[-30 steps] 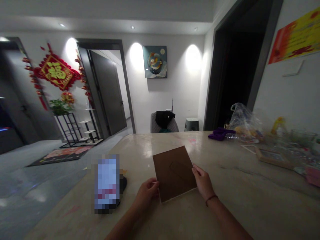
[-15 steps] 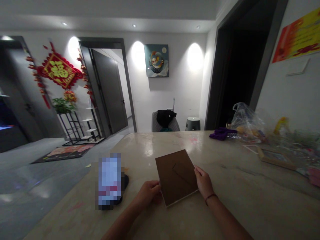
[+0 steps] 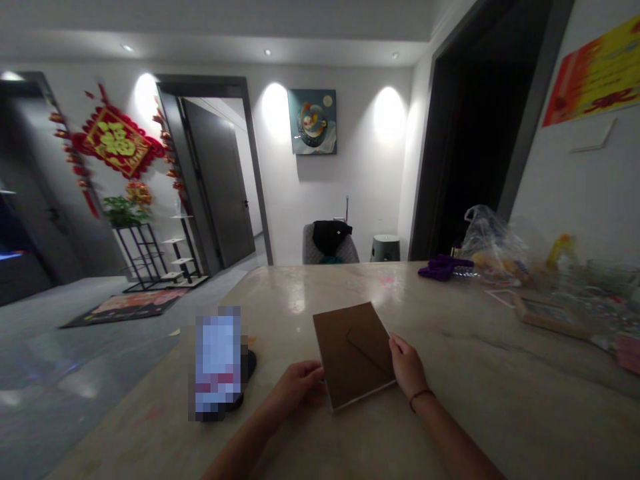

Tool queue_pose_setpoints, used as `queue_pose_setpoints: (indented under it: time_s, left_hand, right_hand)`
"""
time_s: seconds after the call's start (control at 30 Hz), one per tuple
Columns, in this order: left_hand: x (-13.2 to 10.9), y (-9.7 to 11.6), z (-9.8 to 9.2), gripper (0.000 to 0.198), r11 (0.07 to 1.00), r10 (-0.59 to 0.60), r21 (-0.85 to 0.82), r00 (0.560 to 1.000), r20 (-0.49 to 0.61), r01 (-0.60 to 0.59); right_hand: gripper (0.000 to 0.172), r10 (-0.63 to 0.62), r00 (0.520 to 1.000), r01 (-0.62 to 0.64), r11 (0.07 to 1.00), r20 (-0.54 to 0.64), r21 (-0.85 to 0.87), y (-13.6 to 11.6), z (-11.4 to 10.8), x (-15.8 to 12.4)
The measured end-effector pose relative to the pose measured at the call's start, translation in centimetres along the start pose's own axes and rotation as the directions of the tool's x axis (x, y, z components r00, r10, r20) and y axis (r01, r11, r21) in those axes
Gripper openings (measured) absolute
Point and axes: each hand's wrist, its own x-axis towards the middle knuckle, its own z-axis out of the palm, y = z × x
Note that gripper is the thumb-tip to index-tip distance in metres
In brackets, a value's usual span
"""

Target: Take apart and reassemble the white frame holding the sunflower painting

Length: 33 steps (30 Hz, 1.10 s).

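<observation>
A square picture frame (image 3: 353, 357) shows me its brown backing board, with a thin bent line across it and a pale edge along the bottom. My left hand (image 3: 303, 381) grips its left edge, thumb on top and the other fingers partly hidden beneath. On the opposite side, my right hand (image 3: 407, 363) is closed on the right edge with its thumb along the rim. A cord bracelet circles the right wrist. The frame is tilted a little above the marble-patterned table (image 3: 450, 427); whether its lower edge touches the tabletop, I cannot tell.
A phone-like screen (image 3: 217, 360), pixelated, stands on a dark holder to the left. Along the right side are a wooden frame (image 3: 550, 317), a purple cloth (image 3: 443, 267), a clear plastic bag (image 3: 493, 243) and glassware. Beyond the far edge is a chair (image 3: 310, 247).
The picture frame has tilted slightly, its left edge shifting a little to the right. Both hands keep their hold on its sides.
</observation>
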Motion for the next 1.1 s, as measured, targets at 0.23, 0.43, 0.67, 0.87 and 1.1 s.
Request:
queue_pose_setpoints:
  time_s: [0.23, 0.43, 0.67, 0.87, 1.1]
  left_hand:
    - [0.0, 0.1, 0.1, 0.043, 0.998, -0.015, -0.059, 0.999, -0.049, 0.012]
    - [-0.2, 0.1, 0.0, 0.061, 0.997, -0.016, -0.075, 0.992, -0.124, 0.007]
    - [-0.2, 0.3, 0.1, 0.057, 0.999, -0.026, -0.043, 0.989, -0.145, 0.020]
    - [0.2, -0.1, 0.2, 0.048, 1.000, -0.024, -0.025, 0.983, -0.181, 0.019]
    - [0.8, -0.7, 0.2, 0.045, 0.999, 0.011, -0.049, 0.987, -0.157, -0.019]
  right_hand:
    - [0.055, 0.025, 1.000, -0.024, 0.999, 0.017, -0.047, -0.5, -0.1, -0.4]
    - [0.057, -0.051, 0.999, 0.050, 0.997, -0.004, -0.066, -0.9, 0.3, -1.2]
    - [0.054, -0.240, 0.970, 0.213, 0.903, -0.028, -0.372, -2.3, 0.0, -2.1]
    - [0.060, -0.450, 0.880, 0.473, 0.817, 0.151, -0.328, -4.4, 1.9, -5.4]
    - [0.059, -0.464, 0.848, 0.526, 0.797, 0.257, -0.296, -5.1, 3.0, -7.2]
